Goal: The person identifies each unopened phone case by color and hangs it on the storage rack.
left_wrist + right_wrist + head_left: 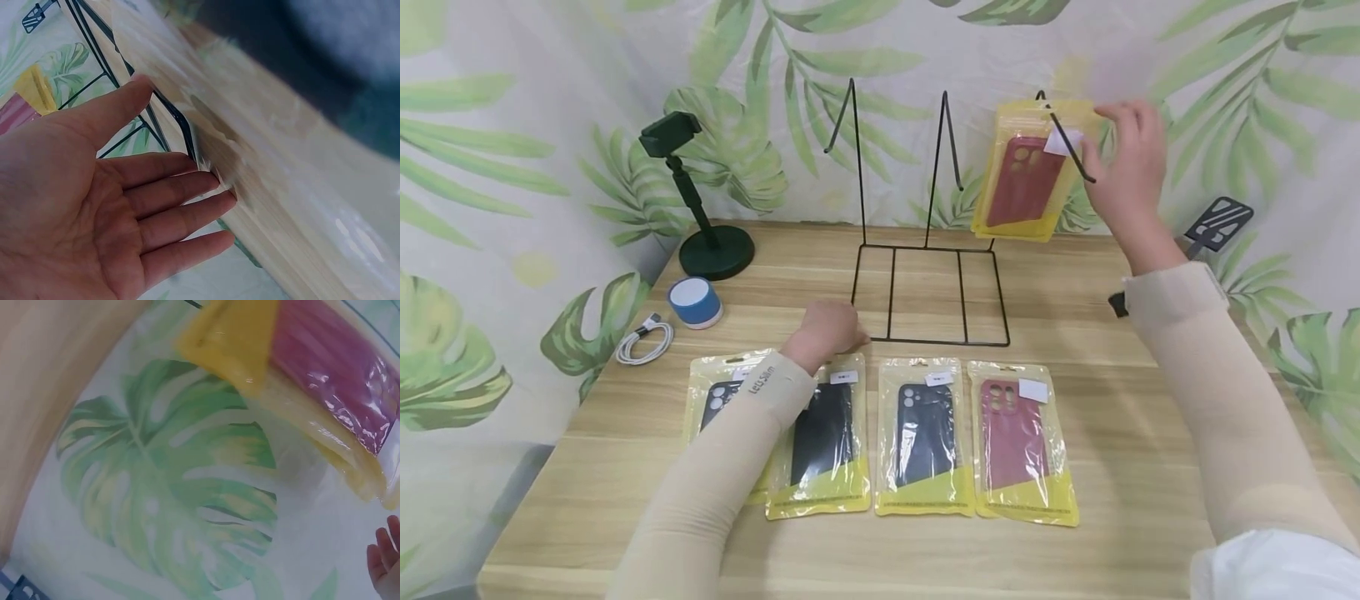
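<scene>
A yellow-edged clear bag with a dark-red phone case [1024, 187] hangs on the right hook of a black wire rack [945, 342]; doubled edges suggest another bag behind it. My right hand [1131, 162] is just right of the bag's upper corner, its fingers loosely bent. The right wrist view shows fingertips [380, 550] close to the bag [337, 369], with nothing gripped. My left hand [125, 206] is at the rack's front left corner, fingers extended, thumb against the wire [181, 128]. In the head view this left hand [829, 329] is above the bagged black phone case [823, 433].
A bagged dark phone case [927, 433] and a bagged red one [1015, 442] lie in the front row. Another bagged case [718, 392] is partly under my left forearm. A green stand [718, 250], blue round device [695, 302], white cable [647, 343] and black spatula [1217, 227] stand around.
</scene>
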Available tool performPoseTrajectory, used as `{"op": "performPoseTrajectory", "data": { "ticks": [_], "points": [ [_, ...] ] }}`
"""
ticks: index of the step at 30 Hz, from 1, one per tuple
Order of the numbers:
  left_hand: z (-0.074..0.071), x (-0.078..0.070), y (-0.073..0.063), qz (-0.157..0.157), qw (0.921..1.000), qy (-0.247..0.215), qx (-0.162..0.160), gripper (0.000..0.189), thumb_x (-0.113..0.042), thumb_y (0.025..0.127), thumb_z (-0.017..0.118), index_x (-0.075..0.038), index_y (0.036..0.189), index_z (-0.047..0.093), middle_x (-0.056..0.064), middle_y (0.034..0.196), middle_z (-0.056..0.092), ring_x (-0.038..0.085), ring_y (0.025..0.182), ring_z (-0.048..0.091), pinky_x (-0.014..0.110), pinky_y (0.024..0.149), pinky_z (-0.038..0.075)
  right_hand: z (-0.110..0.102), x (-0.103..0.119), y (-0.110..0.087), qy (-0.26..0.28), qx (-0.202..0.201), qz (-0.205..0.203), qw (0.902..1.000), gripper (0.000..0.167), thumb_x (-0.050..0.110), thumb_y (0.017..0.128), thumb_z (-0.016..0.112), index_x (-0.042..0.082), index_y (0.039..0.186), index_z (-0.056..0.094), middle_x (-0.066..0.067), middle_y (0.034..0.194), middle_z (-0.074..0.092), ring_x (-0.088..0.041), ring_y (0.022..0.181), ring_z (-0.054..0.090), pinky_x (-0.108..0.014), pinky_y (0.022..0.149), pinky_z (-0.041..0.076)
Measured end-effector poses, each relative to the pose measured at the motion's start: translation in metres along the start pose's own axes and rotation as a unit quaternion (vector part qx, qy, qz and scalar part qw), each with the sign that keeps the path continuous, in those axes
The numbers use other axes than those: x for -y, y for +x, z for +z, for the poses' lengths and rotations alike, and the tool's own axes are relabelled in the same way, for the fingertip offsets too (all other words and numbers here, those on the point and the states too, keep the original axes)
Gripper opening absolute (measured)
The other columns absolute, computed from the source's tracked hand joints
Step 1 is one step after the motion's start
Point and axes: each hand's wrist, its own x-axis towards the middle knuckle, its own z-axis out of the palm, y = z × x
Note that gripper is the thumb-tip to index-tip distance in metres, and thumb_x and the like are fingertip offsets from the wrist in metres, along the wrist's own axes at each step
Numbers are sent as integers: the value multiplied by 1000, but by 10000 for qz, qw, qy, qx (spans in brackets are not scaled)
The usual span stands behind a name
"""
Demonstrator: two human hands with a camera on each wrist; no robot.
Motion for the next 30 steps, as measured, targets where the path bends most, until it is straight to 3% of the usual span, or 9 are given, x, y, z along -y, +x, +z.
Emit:
{"op": "performPoseTrajectory", "data": {
  "ticks": [6, 10, 14, 17, 20, 23, 30],
  "points": [
    [-1, -2, 0, -65, 9999, 68, -39, 47, -47, 97, 58, -3, 89, 70, 13, 98, 72, 24, 82, 67, 37, 75, 58, -10, -13, -46, -14, 351, -215, 9992, 51, 14, 94, 60, 2, 141, 46, -24, 138, 47, -40, 130, 40, -48, 112, 30],
    [-2, -3, -1, -102, 9999, 70, -36, 47, -46, 97, 59, -1, 94, 71, 14, 100, 72, 25, 84, 67, 38, 78, 58, -15, -13, -78, -69, 847, 58, 9964, 57, 16, 94, 62, 2, 145, 42, -26, 143, 43, -42, 136, 36, -53, 114, 27],
    [-3, -4, -2, -69, 10000, 10, 5, 46, -46, 97, 59, -2, 91, 71, 14, 97, 72, 24, 82, 66, 38, 78, 58, -16, -14, -108, -138, 1593, 1, 9871, 51, 12, 94, 63, -3, 140, 47, -30, 140, 46, -48, 133, 38, -60, 111, 29],
    [-3, -5, -2, -67, 10000, -1, 36, 46, -46, 97, 59, -2, 93, 72, 13, 98, 72, 23, 80, 65, 36, 76, 57, -14, -11, -126, -233, 2704, -75, 9624, 41, 14, 96, 62, -4, 133, 54, -29, 135, 52, -49, 129, 43, -62, 109, 32],
    [-2, -5, -1, -84, 9999, 5, 73, 47, -46, 97, 58, -1, 97, 73, 12, 96, 71, 20, 77, 62, 33, 70, 56, -9, -8, -141, -293, 3934, -52, 9189, 36, 20, 99, 59, 0, 129, 60, -24, 129, 61, -45, 124, 52, -61, 105, 39],
    [-2, -5, 0, -79, 9999, -21, 99, 47, -46, 98, 57, -1, 96, 74, 9, 90, 69, 19, 72, 59, 29, 64, 52, -1, -6, -153, -337, 4651, -153, 8845, 33, 20, 98, 60, 1, 125, 63, -19, 119, 68, -38, 113, 61, -56, 98, 48],
    [-1, -3, 0, -17, 9999, -74, 66, 46, -46, 98, 58, -2, 94, 73, 10, 90, 70, 19, 73, 61, 31, 68, 55, 9, -4, -170, -444, 5146, -325, 8557, 25, 18, 95, 63, 3, 114, 68, -13, 105, 72, -31, 99, 68, -50, 87, 54]
  ]
}}
